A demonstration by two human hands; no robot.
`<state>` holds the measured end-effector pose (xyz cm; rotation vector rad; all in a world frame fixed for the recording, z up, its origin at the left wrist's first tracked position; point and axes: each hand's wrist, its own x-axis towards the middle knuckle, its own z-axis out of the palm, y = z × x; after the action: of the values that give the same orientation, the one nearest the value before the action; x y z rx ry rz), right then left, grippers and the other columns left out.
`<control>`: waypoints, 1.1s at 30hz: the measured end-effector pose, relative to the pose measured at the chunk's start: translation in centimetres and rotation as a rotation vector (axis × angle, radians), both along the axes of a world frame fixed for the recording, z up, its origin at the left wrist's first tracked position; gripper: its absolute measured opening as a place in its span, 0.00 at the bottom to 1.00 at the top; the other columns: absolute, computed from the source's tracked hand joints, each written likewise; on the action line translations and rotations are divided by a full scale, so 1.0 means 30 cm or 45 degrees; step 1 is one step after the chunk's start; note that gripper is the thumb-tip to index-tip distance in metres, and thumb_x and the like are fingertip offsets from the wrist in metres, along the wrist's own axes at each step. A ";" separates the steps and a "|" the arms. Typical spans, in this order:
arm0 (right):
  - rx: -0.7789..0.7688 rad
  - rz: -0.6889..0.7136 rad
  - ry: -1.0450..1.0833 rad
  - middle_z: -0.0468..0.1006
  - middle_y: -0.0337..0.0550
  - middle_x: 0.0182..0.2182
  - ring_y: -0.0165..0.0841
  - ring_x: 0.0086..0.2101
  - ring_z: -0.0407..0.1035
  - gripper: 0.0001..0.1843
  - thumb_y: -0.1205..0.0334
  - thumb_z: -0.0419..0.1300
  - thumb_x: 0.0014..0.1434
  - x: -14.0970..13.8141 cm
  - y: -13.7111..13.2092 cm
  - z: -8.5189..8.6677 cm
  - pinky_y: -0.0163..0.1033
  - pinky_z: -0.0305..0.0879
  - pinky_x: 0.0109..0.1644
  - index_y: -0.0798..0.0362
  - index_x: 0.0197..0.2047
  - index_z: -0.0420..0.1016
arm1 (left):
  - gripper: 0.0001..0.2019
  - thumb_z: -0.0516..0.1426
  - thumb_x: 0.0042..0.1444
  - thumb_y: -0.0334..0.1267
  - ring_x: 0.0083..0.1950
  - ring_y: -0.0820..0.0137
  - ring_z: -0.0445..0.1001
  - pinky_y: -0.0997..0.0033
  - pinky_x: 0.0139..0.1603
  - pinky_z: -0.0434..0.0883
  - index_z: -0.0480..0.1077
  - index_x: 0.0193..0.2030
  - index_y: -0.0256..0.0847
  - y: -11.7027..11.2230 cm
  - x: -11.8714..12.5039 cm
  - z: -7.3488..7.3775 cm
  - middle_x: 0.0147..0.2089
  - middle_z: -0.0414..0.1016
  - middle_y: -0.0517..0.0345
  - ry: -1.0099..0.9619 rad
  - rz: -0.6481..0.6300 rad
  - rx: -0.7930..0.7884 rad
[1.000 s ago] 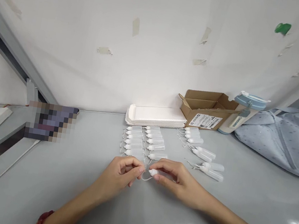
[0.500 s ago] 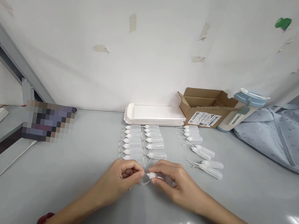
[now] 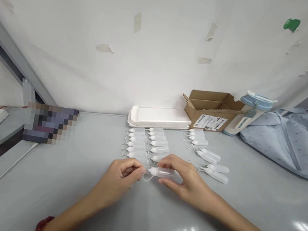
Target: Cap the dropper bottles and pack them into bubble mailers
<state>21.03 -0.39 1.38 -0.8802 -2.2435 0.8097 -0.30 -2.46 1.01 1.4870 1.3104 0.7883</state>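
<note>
A small clear dropper bottle (image 3: 165,173) with a white top lies on its side between my hands, its tip toward the left. A thin white strap (image 3: 147,179) loops from its neck to my left hand (image 3: 124,177), whose thumb and index finger pinch the strap's end. Whatever cap is at that end is hidden by the fingertips. My right hand (image 3: 186,180) arches around the bottle body, thumb and fingers spread to either side of it. Just beyond, similar bottles lie in a left column (image 3: 136,148) and a second column (image 3: 161,144).
More bottles (image 3: 216,173) lie loosely at the right. Behind them are a stack of white flat boxes (image 3: 161,117), an open cardboard box (image 3: 211,117), a blue-topped tumbler (image 3: 248,115) and a blue cloth bag (image 3: 287,145). A pixelated item (image 3: 49,123) and a cable (image 3: 2,173) are at left.
Both hands and the bottle have shifted slightly up and left. My right thumb and fingers have spread away from the bottle, showing more of its body. My left pinch stays closed.
</note>
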 end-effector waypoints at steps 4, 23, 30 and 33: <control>0.050 -0.005 -0.041 0.74 0.47 0.40 0.34 0.39 0.69 0.10 0.61 0.56 0.60 0.015 0.013 -0.006 0.40 0.66 0.42 0.51 0.45 0.68 | 0.13 0.54 0.54 0.44 0.22 0.76 0.59 0.77 0.23 0.60 0.70 0.26 0.40 -0.003 0.004 -0.003 0.23 0.65 0.63 0.017 0.015 -0.036; 0.131 -0.089 -0.365 0.72 0.47 0.38 0.37 0.40 0.66 0.07 0.64 0.55 0.60 0.065 0.094 -0.066 0.43 0.65 0.43 0.53 0.41 0.70 | 0.17 0.52 0.56 0.50 0.24 0.75 0.62 0.75 0.25 0.62 0.72 0.42 0.41 0.014 -0.049 0.009 0.30 0.70 0.59 -0.030 0.208 0.018; 0.433 -0.119 -0.288 0.70 0.48 0.38 0.37 0.39 0.64 0.08 0.65 0.56 0.60 0.037 0.125 -0.120 0.43 0.66 0.42 0.52 0.43 0.72 | 0.17 0.51 0.57 0.50 0.23 0.76 0.62 0.75 0.25 0.62 0.72 0.42 0.40 0.014 -0.048 0.003 0.29 0.69 0.60 -0.021 0.175 0.026; 0.421 -0.099 -0.264 0.71 0.48 0.37 0.37 0.39 0.64 0.08 0.64 0.57 0.59 0.032 0.122 -0.125 0.43 0.66 0.42 0.52 0.43 0.72 | 0.17 0.51 0.57 0.50 0.23 0.77 0.61 0.75 0.25 0.61 0.71 0.41 0.40 0.013 -0.048 0.002 0.29 0.69 0.61 -0.034 0.187 0.032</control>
<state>21.99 3.26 -2.36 -0.9158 -2.4116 0.3082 -1.74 -2.07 1.06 1.4072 1.4056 0.9191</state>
